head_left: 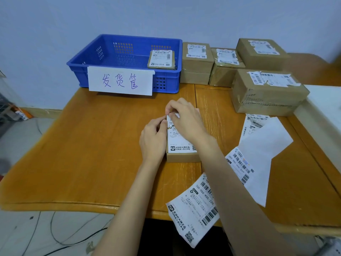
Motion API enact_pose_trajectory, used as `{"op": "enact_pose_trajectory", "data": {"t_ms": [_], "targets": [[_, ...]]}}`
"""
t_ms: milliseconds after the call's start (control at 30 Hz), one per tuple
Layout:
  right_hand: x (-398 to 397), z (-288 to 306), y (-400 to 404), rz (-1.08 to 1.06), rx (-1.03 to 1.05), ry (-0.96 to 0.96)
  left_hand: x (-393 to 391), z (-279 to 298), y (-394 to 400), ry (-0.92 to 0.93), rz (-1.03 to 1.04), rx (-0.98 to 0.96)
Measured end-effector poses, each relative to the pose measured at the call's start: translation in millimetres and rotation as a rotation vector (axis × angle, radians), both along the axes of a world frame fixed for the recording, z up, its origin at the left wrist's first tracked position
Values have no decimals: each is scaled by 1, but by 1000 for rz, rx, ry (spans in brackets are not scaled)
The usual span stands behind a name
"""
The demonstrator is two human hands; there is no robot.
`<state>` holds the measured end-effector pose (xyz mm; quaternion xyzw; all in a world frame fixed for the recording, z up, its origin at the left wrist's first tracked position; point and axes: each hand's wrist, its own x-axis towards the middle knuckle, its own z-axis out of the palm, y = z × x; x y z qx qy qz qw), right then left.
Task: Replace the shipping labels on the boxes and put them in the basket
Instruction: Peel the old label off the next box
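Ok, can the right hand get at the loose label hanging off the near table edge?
Probably yes: the loose label lies uncovered beside the right forearm, but the right hand is busy pinching the box's label.

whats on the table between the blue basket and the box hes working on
Nothing: in the head view only bare wooden table lies between the blue basket and the box.

Even soft light, faint shadows, wide-angle edge bending, slight blur.
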<state>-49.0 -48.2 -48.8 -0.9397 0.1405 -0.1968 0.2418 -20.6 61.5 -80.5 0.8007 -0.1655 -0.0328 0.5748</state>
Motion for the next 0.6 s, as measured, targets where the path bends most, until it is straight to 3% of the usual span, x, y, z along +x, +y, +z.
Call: {"op": "enact_pose_trajectory", "data": {"t_ms": [367, 600], "targets": [[-3, 2, -6, 26, 216, -53, 0, 1, -1, 13, 15, 11], [-5, 2, -4, 40, 186, -61, 1, 0, -1, 3, 18, 16]]}}
